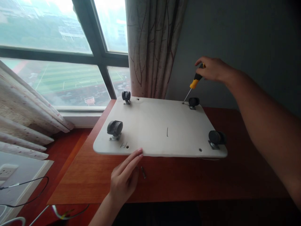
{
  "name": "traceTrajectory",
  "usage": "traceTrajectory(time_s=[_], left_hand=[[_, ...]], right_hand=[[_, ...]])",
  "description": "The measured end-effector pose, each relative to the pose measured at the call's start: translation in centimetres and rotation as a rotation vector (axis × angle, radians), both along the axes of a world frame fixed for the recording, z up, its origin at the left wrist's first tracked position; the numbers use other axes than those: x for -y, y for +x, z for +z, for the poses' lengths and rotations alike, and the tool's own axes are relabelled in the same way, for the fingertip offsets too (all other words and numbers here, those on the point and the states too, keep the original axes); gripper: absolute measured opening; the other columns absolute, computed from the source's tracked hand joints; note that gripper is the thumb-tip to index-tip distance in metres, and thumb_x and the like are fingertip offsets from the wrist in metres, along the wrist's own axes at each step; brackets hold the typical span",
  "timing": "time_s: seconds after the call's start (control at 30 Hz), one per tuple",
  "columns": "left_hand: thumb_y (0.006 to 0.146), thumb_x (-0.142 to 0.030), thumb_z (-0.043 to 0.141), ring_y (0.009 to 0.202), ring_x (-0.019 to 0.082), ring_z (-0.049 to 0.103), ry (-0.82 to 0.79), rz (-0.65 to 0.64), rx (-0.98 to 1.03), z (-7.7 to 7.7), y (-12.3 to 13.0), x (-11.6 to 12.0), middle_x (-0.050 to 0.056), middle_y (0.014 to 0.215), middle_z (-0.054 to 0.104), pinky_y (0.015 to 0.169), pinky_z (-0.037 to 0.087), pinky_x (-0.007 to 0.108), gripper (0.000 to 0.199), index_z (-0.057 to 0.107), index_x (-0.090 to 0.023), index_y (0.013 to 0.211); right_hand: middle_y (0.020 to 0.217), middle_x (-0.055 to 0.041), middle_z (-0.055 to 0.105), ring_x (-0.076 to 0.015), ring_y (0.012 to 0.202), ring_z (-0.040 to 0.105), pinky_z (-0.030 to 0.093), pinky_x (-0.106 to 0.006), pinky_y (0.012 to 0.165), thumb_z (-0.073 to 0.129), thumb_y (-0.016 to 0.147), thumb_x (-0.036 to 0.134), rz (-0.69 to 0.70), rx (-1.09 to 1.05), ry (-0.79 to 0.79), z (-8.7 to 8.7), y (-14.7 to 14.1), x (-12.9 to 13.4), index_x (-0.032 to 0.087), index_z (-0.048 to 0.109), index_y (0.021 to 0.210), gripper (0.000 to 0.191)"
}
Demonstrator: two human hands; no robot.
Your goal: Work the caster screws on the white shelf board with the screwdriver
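Note:
A white board with rounded corners lies on the reddish wooden table, a black caster near each corner. My right hand is closed on the handle of a yellow and black screwdriver. The tool leans, its tip at a hole in the board's far edge, left of the far right caster. At the near edge, my left hand touches the board with extended fingertips and holds nothing. A small metal screw or bolt lies just right of that hand.
The wooden table extends around the board. Behind it hang a patterned curtain and a dark wall. A window is at the back left, with another curtain. Cables and a wall socket are at lower left.

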State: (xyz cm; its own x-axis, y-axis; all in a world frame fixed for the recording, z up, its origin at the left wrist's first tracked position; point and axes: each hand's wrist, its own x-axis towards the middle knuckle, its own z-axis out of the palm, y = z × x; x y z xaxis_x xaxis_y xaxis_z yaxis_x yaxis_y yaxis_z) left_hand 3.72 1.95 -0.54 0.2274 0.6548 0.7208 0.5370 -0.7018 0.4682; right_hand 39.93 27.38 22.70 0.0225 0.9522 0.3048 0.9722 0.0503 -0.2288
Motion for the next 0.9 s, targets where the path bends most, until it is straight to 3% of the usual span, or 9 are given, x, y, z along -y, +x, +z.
traceTrajectory(time_s=[0.1, 0.3, 0.5, 0.63, 0.73, 0.83, 0.9], left_hand=[[0.088, 0.005, 0.055, 0.121, 0.023, 0.067, -0.005, 0.003, 0.002, 0.0, 0.0, 0.0, 0.010, 0.136, 0.067, 0.101, 0.059, 0.034, 0.054, 0.062, -0.020, 0.135], [0.087, 0.006, 0.055, 0.122, 0.024, 0.067, -0.004, -0.003, 0.007, 0.0, 0.0, 0.0, 0.010, 0.136, 0.066, 0.101, 0.059, 0.033, 0.054, 0.063, -0.019, 0.134], [0.087, 0.005, 0.056, 0.122, 0.023, 0.067, -0.010, 0.004, 0.001, -0.2, 0.0, 0.0, 0.010, 0.136, 0.066, 0.102, 0.058, 0.032, 0.054, 0.063, -0.019, 0.135], [0.088, 0.005, 0.056, 0.121, 0.023, 0.067, -0.006, 0.005, 0.000, -0.2, -0.1, 0.0, 0.010, 0.136, 0.066, 0.102, 0.058, 0.033, 0.053, 0.063, -0.019, 0.134], [0.088, 0.004, 0.056, 0.120, 0.023, 0.068, 0.001, 0.010, -0.005, -0.1, -0.1, 0.0, 0.010, 0.135, 0.067, 0.100, 0.059, 0.033, 0.053, 0.063, -0.020, 0.135], [0.089, 0.003, 0.056, 0.119, 0.023, 0.068, 0.003, 0.014, -0.011, -0.1, 0.0, 0.0, 0.010, 0.135, 0.067, 0.099, 0.060, 0.034, 0.053, 0.062, -0.021, 0.136], [0.088, 0.004, 0.056, 0.120, 0.023, 0.068, 0.004, 0.012, -0.010, -0.1, 0.0, 0.0, 0.010, 0.135, 0.067, 0.100, 0.060, 0.034, 0.053, 0.062, -0.020, 0.136]], right_hand=[[0.122, -0.0085, 0.062, -0.0220, 0.097, 0.063, 0.058, -0.035, 0.071, 0.062, 0.086, 0.023, 0.119, -0.204, -0.092, 0.1, 0.3, -0.1, 0.026, 0.062, 0.123, 0.036], [0.105, -0.0104, 0.068, -0.0292, 0.099, 0.062, 0.051, -0.050, 0.092, 0.066, 0.085, 0.049, -0.082, 0.142, 0.107, -0.2, 0.2, 0.2, 0.023, 0.067, 0.117, 0.041], [0.125, -0.0096, 0.062, -0.0214, 0.097, 0.064, 0.059, -0.033, 0.069, 0.063, 0.084, 0.026, 0.111, -0.228, -0.054, -0.5, 1.2, -0.5, 0.025, 0.059, 0.131, 0.047], [0.101, -0.0079, 0.067, -0.0199, 0.080, 0.064, 0.058, -0.042, 0.079, 0.069, 0.085, 0.043, -0.011, -0.007, 0.058, -0.5, 1.0, 0.0, 0.023, 0.064, 0.125, 0.045], [0.094, -0.0086, 0.068, -0.0260, 0.088, 0.064, 0.053, -0.051, 0.089, 0.066, 0.086, 0.053, -0.110, 0.133, 0.109, -0.4, 0.6, 0.2, 0.022, 0.067, 0.118, 0.044], [0.113, -0.0101, 0.066, -0.0252, 0.095, 0.064, 0.057, -0.044, 0.079, 0.063, 0.087, 0.033, -0.052, -0.045, 0.029, -0.4, 0.6, 0.0, 0.023, 0.064, 0.124, 0.038], [0.120, -0.0101, 0.064, -0.0222, 0.094, 0.064, 0.059, -0.036, 0.070, 0.062, 0.085, 0.022, 0.032, -0.210, -0.032, -0.5, 0.8, -0.1, 0.023, 0.061, 0.129, 0.044]])
